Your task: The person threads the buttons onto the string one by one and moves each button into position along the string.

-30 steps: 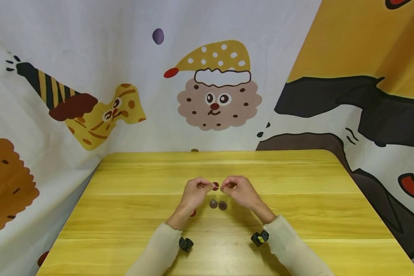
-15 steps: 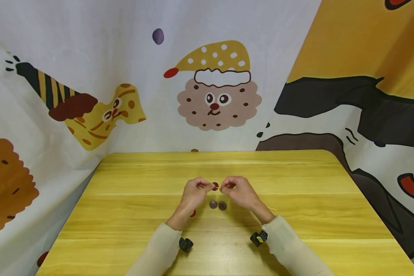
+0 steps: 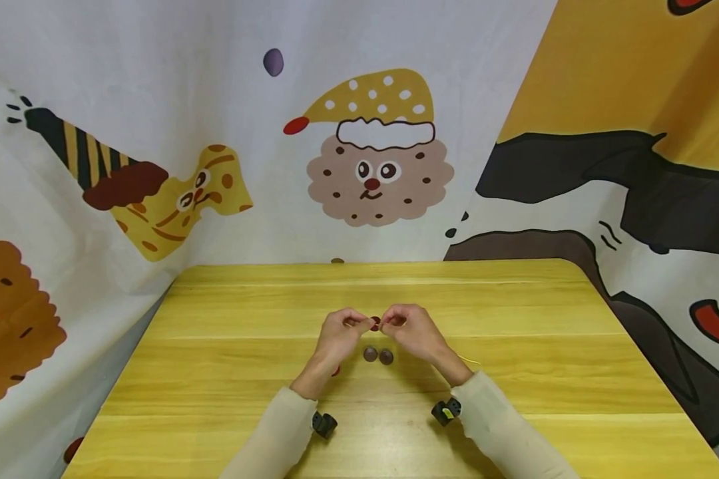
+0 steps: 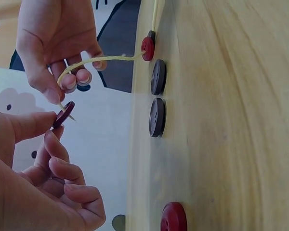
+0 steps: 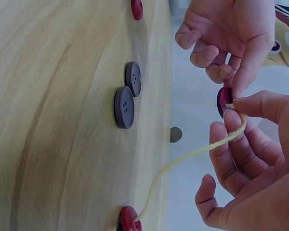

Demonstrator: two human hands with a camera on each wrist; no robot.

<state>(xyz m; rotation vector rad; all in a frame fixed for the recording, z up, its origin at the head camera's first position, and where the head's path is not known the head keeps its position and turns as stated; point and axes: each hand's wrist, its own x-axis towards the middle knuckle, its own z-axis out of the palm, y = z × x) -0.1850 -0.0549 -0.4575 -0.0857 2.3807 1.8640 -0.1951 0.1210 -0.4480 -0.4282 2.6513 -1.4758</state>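
My left hand [image 3: 337, 336] pinches a dark red button [image 4: 62, 115] by its edge between thumb and finger, above the table. My right hand [image 3: 418, 334] pinches a yellow string [image 5: 183, 159] close to that button. In the left wrist view, a short string tip shows on the button's far side, passing through it. From my right fingers the string loops down to a red button [image 4: 148, 48] on the table, threaded on it with a dark piece behind. Two dark brown buttons, one [image 5: 124, 107] beside another [image 5: 133, 78], lie below my hands.
Another red button [image 4: 174, 219] lies on the wooden table [image 3: 245, 386] near my left wrist. A string tail [image 3: 470, 360] extends past my right forearm. A patterned cloth [image 3: 228, 86] hangs behind the table's far edge.
My right hand has moved slightly left, and its fingertips now meet the dark red button. My left hand keeps its pinch almost in place. The string tail by the right wrist has shifted a little.
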